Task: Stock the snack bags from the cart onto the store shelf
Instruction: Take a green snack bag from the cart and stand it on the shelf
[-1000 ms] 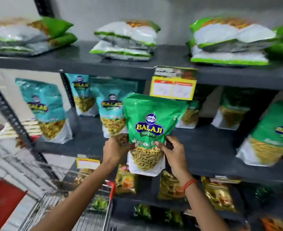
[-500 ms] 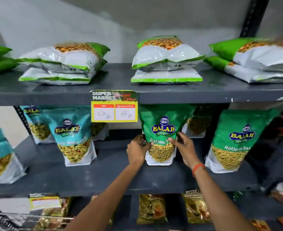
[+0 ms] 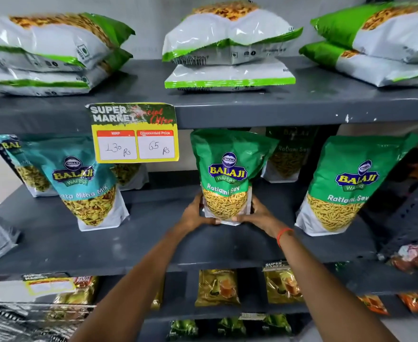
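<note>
Ratlami Sev bag (image 3: 227,174) stands upright on the middle shelf (image 3: 153,240), its long axis vertical, printed front facing us and its top leaning slightly toward us under the shelf above. We hold it low down with both hands: our left hand (image 3: 195,213) wraps its lower left edge and our right hand (image 3: 259,214) wraps its lower right edge, thumbs meeting along its bottom seam. A red band (image 3: 284,235) circles our right wrist.

Right of that bag stands a second green Ratlami Sev bag (image 3: 346,186), apart from it and tilted a little. Behind that bag, deeper on the shelf, a third green bag (image 3: 287,154) stands in shadow. Left of it, well apart, a teal mix bag (image 3: 84,183) leans leftward, with more teal bags behind and beyond it. Above and left of the bag a yellow price tag (image 3: 134,133) hangs from the upper shelf edge (image 3: 277,114). On that upper shelf lie stacks of white-and-green bags (image 3: 227,45), flat on their sides. Below the bag, the lower shelf holds gold packets (image 3: 216,287). The shelving is dark grey metal against a pale wall (image 3: 153,28).
</note>
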`<state>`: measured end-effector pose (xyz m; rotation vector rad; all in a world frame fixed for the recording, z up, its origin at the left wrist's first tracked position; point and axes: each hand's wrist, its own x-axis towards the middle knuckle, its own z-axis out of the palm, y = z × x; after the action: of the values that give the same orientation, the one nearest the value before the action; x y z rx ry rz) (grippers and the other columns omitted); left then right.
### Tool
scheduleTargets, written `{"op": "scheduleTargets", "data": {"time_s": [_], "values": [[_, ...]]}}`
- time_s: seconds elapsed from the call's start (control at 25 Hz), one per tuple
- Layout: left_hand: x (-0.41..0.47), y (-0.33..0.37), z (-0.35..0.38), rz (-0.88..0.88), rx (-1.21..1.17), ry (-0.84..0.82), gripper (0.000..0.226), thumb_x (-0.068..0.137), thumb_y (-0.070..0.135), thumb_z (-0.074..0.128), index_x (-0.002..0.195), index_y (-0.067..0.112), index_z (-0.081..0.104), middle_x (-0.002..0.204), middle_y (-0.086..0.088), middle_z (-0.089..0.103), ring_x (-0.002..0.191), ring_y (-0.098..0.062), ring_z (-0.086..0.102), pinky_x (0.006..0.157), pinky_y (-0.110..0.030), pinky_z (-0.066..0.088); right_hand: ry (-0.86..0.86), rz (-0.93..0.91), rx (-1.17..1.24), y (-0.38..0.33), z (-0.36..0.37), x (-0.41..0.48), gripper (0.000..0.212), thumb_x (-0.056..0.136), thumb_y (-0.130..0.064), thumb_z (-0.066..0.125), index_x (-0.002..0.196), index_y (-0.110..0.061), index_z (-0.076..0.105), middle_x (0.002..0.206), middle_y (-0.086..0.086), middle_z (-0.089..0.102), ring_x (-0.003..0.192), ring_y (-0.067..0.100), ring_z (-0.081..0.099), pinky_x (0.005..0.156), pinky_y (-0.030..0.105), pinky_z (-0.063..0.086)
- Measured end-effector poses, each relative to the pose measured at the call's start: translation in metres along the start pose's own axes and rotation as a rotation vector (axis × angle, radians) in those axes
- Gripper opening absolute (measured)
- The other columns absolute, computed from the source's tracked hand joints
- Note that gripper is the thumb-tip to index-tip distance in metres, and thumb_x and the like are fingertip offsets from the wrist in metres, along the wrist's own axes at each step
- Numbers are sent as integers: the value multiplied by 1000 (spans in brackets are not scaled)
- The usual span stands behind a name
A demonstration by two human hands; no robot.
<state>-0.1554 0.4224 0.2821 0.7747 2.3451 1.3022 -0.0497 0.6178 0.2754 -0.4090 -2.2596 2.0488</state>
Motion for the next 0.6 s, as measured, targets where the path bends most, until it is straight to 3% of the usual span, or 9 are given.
{"op": "scheduleTargets", "data": {"time_s": [0.12,0.2,0.28,0.4,0.6], "values": [[6,-9,-3,-38,-20,23,78,63,11,85,127,9,41,123,-13,61,105,-21,58,87,-25,44,2,-8,-4,5,-1,1,78,69,4,77,136,-14,40,138,11,54,125,24,51,110,40,40],[2,-14,-2,-46,-29,45,72,59,16,87,116,16,44,112,-5,62,102,-21,59,87,-29,47,-56,-2,-2,7,-8,-2,68,71,5,75,128,-18,47,135,11,57,120,19,56,105,33,46],[0,-14,-4,-34,-56,28,75,55,23,89,114,22,43,117,-3,61,107,-20,58,93,-34,49,-109,24,-1,6,-14,-3,62,72,4,75,122,-23,51,132,8,59,117,15,58,97,24,49],[-2,-11,-8,-13,-51,-36,84,58,22,88,128,14,43,133,-9,55,121,-24,53,105,-42,44,-86,30,-11,3,-13,-6,58,72,0,76,117,-27,52,128,5,60,117,15,56,95,21,47],[-29,-18,6,-82,-114,-105,72,60,20,87,116,23,42,121,0,60,116,-23,58,97,-35,49,-63,56,-4,22,-12,-31,68,71,-6,78,124,-30,43,124,-8,58,113,1,54,87,17,49]]}}
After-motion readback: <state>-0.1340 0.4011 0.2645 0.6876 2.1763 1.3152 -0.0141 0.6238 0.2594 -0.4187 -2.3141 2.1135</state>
